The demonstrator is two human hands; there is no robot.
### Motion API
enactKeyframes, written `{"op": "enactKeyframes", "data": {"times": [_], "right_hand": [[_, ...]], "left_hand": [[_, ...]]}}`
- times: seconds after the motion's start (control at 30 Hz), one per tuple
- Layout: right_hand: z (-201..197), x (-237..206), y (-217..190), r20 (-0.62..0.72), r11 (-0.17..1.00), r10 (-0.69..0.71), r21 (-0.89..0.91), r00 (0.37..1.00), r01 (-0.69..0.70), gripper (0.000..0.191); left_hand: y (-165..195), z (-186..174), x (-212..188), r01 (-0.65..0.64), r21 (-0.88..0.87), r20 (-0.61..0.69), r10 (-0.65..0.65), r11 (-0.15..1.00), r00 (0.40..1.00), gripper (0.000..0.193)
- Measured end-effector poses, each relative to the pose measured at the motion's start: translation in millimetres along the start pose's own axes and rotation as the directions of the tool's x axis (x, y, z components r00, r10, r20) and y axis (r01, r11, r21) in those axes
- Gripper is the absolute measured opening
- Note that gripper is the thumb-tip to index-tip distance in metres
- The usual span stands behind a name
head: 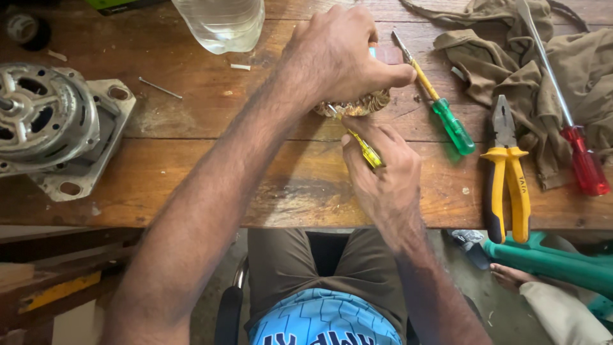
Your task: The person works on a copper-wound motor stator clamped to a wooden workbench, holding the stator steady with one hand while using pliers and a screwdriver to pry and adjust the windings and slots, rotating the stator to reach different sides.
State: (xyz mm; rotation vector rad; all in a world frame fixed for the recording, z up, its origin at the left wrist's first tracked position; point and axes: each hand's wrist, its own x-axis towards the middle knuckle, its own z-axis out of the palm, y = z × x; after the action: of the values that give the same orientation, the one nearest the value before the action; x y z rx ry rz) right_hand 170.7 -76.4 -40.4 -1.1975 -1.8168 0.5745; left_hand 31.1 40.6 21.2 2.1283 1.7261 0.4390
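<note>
Left hand (pixel 335 57) reached in from lower left, fingers curled shut over a copper winding (pixel 357 105) and pressing it onto the wooden bench (pixel 255 185); only the coil's lower edge showed under the palm, thumb pointing right. Right hand (pixel 383 172) sat just below it, fingers pinched closed round a small yellow-handled screwdriver (pixel 365 148), metal tip touching the coil's near edge. Coil lay mid-bench, a little toward the far side, between both hands.

Right of the hands: a second screwdriver with yellow shaft and green handle (pixel 447 118) lay diagonal, near but not touching the left thumb. Further right, pliers with yellow grips (pixel 506 172), jaws pointing away, grips overhanging the bench's near edge. A long screwdriver with red handle (pixel 578 153) lay across a crumpled olive cloth (pixel 511 64). Far left, a grey metal motor housing (pixel 54 124) on its mounting plate, well apart from the hands. A clear plastic bottle (pixel 220 22) stood at the far edge, just left of the left hand. A loose nail (pixel 159 88) lay between motor and bottle.
</note>
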Motion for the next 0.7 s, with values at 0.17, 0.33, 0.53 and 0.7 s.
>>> {"op": "enactKeyframes", "data": {"times": [0.17, 0.33, 0.53, 0.7], "right_hand": [[0.6, 0.0, 1.2, -0.003, 0.999, 0.03, 0.035, 1.0, -0.03, 0.025], [2.3, -0.2, 0.9, 0.006, 0.995, 0.087, 0.041, 0.996, -0.088, 0.026], [2.9, 3.2, 1.5, -0.002, 0.997, 0.026, 0.07, 1.0, -0.026, 0.025], [0.7, 7.3, -0.6, 0.163, 0.868, 0.387, 0.268, 0.908, -0.418, 0.027]], "left_hand": [[-1.8, 0.2, -0.1, -0.064, -0.03, -0.079, 0.061, 0.998, 0.995, 0.057], [-3.1, 1.1, 3.2, -0.002, -0.04, -0.017, 0.001, 0.999, 1.0, 0.056], [-3.9, 3.2, 5.7, -0.049, -0.022, -0.086, 0.047, 0.999, 0.995, 0.058], [-3.5, 4.8, 5.4, 0.03, -0.008, -0.003, -0.03, 1.0, 1.0, 0.059]]}}
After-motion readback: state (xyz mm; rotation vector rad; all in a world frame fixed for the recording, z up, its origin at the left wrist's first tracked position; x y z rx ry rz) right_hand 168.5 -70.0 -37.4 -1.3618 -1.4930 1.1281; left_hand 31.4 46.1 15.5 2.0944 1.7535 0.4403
